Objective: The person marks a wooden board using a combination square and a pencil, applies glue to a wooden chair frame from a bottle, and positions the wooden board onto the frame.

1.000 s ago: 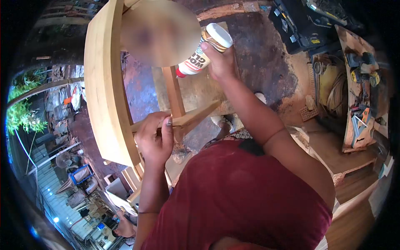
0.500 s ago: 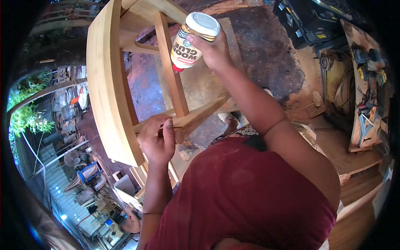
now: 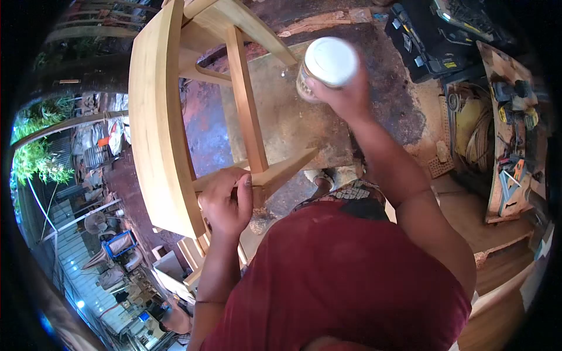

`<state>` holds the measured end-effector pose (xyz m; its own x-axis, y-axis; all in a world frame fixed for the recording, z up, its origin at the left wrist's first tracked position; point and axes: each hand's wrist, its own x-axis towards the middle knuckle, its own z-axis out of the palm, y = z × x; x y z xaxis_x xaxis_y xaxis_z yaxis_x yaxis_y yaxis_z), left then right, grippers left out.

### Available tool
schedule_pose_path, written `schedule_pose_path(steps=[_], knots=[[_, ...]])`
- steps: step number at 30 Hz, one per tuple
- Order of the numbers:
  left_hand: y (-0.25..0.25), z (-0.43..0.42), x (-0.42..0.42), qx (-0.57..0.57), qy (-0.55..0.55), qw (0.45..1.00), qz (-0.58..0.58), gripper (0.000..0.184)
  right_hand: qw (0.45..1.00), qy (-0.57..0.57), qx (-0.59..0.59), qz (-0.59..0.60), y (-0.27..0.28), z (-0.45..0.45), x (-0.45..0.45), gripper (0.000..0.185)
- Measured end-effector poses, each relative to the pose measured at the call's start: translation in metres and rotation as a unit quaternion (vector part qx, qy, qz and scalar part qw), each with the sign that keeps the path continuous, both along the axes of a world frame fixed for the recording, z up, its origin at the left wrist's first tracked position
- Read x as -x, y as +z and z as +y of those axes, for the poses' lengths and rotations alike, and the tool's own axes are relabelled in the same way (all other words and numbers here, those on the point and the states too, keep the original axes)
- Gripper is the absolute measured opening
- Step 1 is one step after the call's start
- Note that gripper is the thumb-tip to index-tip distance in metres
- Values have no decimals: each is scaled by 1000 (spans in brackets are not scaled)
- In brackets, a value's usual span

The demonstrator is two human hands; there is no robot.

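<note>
The right hand [image 3: 349, 96] holds a cream-coloured bottle with a broad, round white end [image 3: 331, 62], its fingers closed around the body and the thumb along the near side. The white end points up towards the camera; the label is blurred and mostly turned away. The bottle is in the air over the floor, apart from the furniture.

The left hand [image 3: 225, 200] is at the pale wooden furniture frame [image 3: 155, 120], by the place where a straight, reddish-brown wooden crossbar [image 3: 248, 105] meets a tapered, pale wooden leg [image 3: 288, 167]. Its fingers are curled inward, with the thumb raised beside them; their tips are hidden, so I cannot tell whether they grip anything.

The frame has a long, thick, smooth board on the person's left, and a second pale wooden leg [image 3: 263, 34] slants out from its far end. Beneath the crossbar and the bottle, a flat tan sheet [image 3: 287, 126] covers part of the dark, stained floor [image 3: 389, 88].

On the right, a black plastic tool case [image 3: 414, 50] lies beyond a yellowish coil of cord [image 3: 481, 131], and a brown wooden board [image 3: 497, 190] bears several tools. Far off at the lower left, another person [image 3: 177, 320] is partly visible, below a round fan [image 3: 95, 223]
</note>
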<state>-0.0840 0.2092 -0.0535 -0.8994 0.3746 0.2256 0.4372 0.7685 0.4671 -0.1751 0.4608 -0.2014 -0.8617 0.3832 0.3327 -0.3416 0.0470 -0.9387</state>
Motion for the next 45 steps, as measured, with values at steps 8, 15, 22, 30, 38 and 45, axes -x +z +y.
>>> schedule_pose_path(steps=[8, 15, 22, 30, 38, 45], knots=[[1, 5, 3, 7, 24, 999, -22, 12, 941, 89, 324, 35, -3, -38, 25, 59], [-1, 3, 4, 5, 13, 1000, -3, 12, 938, 154, 295, 98, 12, -56, 58, 57], [-1, 3, 4, -5, 8, 1000, -3, 11, 942, 146, 281, 112, 19, -60, 62, 51], [-1, 2, 3, 13, 14, 1000, -4, 11, 943, 162, 266, 115, 14, -59, 64, 54], [-1, 2, 2, 17, 15, 1000, 5, 13, 927, 153, 323, 115, 4, -62, 65, 53], [-1, 2, 1, 8, 7, 1000, -8, 16, 910, 167, 368, 97, 2, -63, 55, 53]])
